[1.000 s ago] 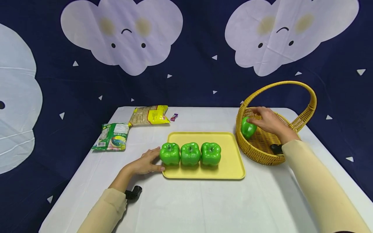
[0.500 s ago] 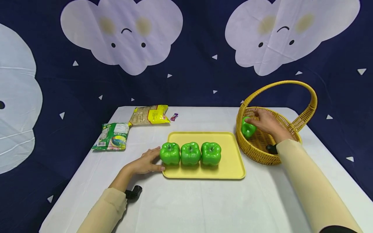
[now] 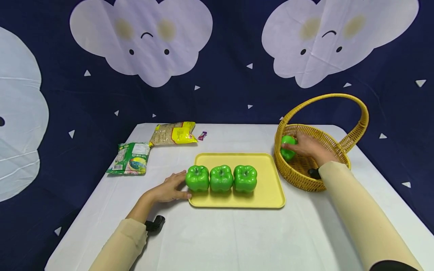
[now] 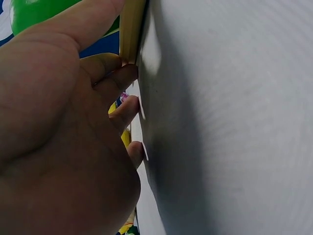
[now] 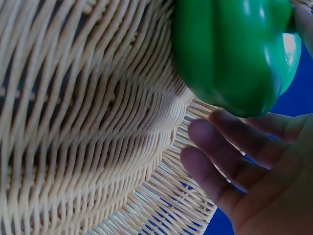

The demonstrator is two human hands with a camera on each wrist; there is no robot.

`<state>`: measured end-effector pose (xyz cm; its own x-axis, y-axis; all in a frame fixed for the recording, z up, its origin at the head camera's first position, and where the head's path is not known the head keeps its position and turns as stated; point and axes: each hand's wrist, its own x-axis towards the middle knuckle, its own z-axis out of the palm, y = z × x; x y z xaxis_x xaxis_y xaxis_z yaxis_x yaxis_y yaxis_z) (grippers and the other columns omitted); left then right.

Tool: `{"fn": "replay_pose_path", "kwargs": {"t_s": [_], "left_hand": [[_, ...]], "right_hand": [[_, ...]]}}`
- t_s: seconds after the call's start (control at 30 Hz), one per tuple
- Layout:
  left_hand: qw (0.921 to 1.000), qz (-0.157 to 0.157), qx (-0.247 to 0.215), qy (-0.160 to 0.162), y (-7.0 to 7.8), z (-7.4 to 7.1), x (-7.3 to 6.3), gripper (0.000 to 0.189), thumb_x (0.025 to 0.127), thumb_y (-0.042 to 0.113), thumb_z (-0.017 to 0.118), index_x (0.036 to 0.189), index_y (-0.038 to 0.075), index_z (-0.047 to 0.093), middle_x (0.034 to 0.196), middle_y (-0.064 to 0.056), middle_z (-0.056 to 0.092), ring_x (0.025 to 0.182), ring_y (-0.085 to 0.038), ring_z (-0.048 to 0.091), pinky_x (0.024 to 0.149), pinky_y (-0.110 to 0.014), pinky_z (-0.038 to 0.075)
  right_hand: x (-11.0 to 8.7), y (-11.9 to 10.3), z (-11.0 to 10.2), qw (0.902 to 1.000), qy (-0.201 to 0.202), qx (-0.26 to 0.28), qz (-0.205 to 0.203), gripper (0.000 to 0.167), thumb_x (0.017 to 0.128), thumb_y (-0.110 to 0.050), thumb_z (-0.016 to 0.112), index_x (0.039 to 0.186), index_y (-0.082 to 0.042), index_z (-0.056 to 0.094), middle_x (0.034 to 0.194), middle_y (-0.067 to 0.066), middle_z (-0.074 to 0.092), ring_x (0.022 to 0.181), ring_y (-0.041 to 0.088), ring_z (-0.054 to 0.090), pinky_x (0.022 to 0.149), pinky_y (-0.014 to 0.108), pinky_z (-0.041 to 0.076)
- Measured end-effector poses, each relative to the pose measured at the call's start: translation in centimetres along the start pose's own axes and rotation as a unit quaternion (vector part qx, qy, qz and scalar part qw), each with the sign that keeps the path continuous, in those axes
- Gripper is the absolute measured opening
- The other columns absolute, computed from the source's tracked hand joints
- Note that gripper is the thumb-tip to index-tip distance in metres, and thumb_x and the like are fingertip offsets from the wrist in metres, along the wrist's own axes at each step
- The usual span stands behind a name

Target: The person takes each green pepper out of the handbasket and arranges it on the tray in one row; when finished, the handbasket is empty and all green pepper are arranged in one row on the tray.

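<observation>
In the head view my right hand (image 3: 306, 145) reaches into the wicker basket (image 3: 295, 180) and grips a green bell pepper (image 3: 288, 155) at its left wall. The thumb lies over the near side of the pepper, the fingers on the far side. The right wrist view shows the fingertips at the lower end of this bell pepper (image 5: 230, 54). My left hand (image 3: 167, 189) rests at the left edge of a yellow tray (image 3: 268, 188), fingers extended and thumb on the tray's rim. Three green bell peppers (image 3: 221, 178) stand in a row on the tray, the leftmost close to my left hand.
A green packet (image 3: 132, 160) and a yellow-and-clear bag (image 3: 173, 134) lie at the back left of the white table (image 3: 217, 237). Beside the bag is a small purple wrapped piece (image 3: 202, 136). The basket's tall handle (image 3: 339, 96) arches above my right hand.
My right hand has gone lower and slightly left in the basket, from above the bell pepper to around it. My left hand, the tray and its peppers have stayed put.
</observation>
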<state>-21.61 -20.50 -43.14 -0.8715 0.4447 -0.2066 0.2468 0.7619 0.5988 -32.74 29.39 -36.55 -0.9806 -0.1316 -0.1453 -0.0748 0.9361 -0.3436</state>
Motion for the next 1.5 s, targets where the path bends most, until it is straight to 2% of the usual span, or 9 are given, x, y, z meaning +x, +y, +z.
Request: {"fn": "replay_pose_path", "kwargs": {"t_s": [0.1, 0.37, 0.6, 0.7, 0.9, 1.07, 1.23, 1.37, 1.5], "left_hand": [[1.0, 0.001, -0.001, 0.0, 0.1, 0.0, 0.0, 0.083, 0.08, 0.045, 0.071, 0.148, 0.016, 0.032, 0.158, -0.017, 0.018, 0.145, -0.041, 0.012, 0.117, -0.062, 0.003], [1.0, 0.009, 0.0, 0.002, 0.4, -0.1, -0.1, 0.083, 0.08, 0.044, 0.071, 0.147, 0.015, 0.033, 0.157, -0.017, 0.019, 0.146, -0.04, 0.012, 0.117, -0.061, 0.003], [0.9999, 0.011, 0.003, 0.002, 0.1, -0.1, 0.0, 0.083, 0.08, 0.045, 0.071, 0.147, 0.014, 0.033, 0.157, -0.018, 0.018, 0.146, -0.041, 0.013, 0.117, -0.061, 0.003], [0.9998, 0.017, 0.002, 0.002, 0.1, -0.1, 0.0, 0.082, 0.08, 0.044, 0.071, 0.147, 0.013, 0.034, 0.157, -0.018, 0.02, 0.146, -0.039, 0.013, 0.118, -0.06, 0.003], [0.9997, 0.023, 0.0, 0.001, 0.0, -0.1, 0.2, 0.082, 0.08, 0.043, 0.071, 0.146, 0.013, 0.035, 0.156, -0.018, 0.022, 0.146, -0.038, 0.013, 0.118, -0.059, 0.003], [0.9997, 0.024, 0.0, 0.0, 0.1, -0.1, 0.1, 0.082, 0.08, 0.042, 0.072, 0.146, 0.013, 0.035, 0.156, -0.018, 0.023, 0.146, -0.038, 0.013, 0.118, -0.059, 0.003], [0.9998, 0.022, 0.002, 0.0, 0.1, -0.1, 0.1, 0.082, 0.08, 0.042, 0.071, 0.147, 0.012, 0.034, 0.156, -0.019, 0.021, 0.146, -0.038, 0.013, 0.118, -0.059, 0.003], [0.9999, 0.016, 0.003, -0.001, 0.0, -0.1, 0.1, 0.083, 0.08, 0.044, 0.071, 0.147, 0.012, 0.033, 0.157, -0.019, 0.02, 0.146, -0.038, 0.013, 0.118, -0.058, 0.003], [0.9999, 0.014, 0.003, 0.0, -0.1, 0.0, 0.1, 0.083, 0.08, 0.044, 0.071, 0.147, 0.013, 0.033, 0.157, -0.019, 0.02, 0.146, -0.038, 0.013, 0.119, -0.058, 0.003]], "right_hand": [[0.0, 0.2, 0.2, 0.9996, -0.002, 0.026, -0.012, 0.091, 0.085, -0.065, 0.052, 0.137, 0.007, 0.031, 0.128, 0.029, 0.046, 0.117, 0.044, 0.046, 0.096, 0.057, 0.041], [-0.4, 0.4, 0.0, 0.9959, -0.002, 0.069, -0.059, 0.069, 0.089, -0.04, 0.062, 0.134, 0.006, 0.038, 0.115, 0.023, 0.051, 0.102, 0.033, 0.052, 0.083, 0.042, 0.046], [-0.4, 1.1, -0.1, 0.9908, 0.019, 0.075, -0.111, 0.065, 0.081, -0.021, 0.066, 0.13, 0.013, 0.038, 0.112, 0.027, 0.051, 0.094, 0.033, 0.054, 0.077, 0.037, 0.047], [-0.6, 1.2, -0.1, 0.9891, 0.015, 0.076, -0.125, 0.067, 0.079, -0.016, 0.064, 0.132, 0.013, 0.035, 0.115, 0.028, 0.048, 0.095, 0.033, 0.052, 0.077, 0.038, 0.046], [-0.8, 0.7, -0.1, 0.989, -0.03, 0.075, -0.124, 0.067, 0.081, -0.008, 0.059, 0.14, 0.007, 0.03, 0.128, 0.028, 0.04, 0.107, 0.038, 0.046, 0.088, 0.047, 0.043], [-0.8, 0.3, 0.1, 0.9902, -0.039, 0.07, -0.115, 0.068, 0.085, -0.014, 0.06, 0.141, 0.007, 0.027, 0.13, 0.028, 0.036, 0.109, 0.037, 0.044, 0.089, 0.045, 0.042], [-0.4, 0.4, 0.3, 0.9906, -0.006, 0.064, -0.121, 0.068, 0.086, -0.029, 0.067, 0.136, 0.007, 0.038, 0.119, 0.025, 0.05, 0.103, 0.033, 0.052, 0.087, 0.041, 0.044], [-0.2, 0.2, 0.1, 0.9944, -0.001, 0.048, -0.095, 0.07, 0.086, -0.042, 0.065, 0.133, 0.005, 0.042, 0.116, 0.021, 0.054, 0.101, 0.031, 0.053, 0.085, 0.04, 0.046], [-0.1, -0.3, -0.2, 0.9961, -0.007, 0.034, -0.081, 0.07, 0.085, -0.046, 0.065, 0.13, 0.005, 0.045, 0.113, 0.02, 0.056, 0.099, 0.03, 0.054, 0.082, 0.04, 0.047]]}}
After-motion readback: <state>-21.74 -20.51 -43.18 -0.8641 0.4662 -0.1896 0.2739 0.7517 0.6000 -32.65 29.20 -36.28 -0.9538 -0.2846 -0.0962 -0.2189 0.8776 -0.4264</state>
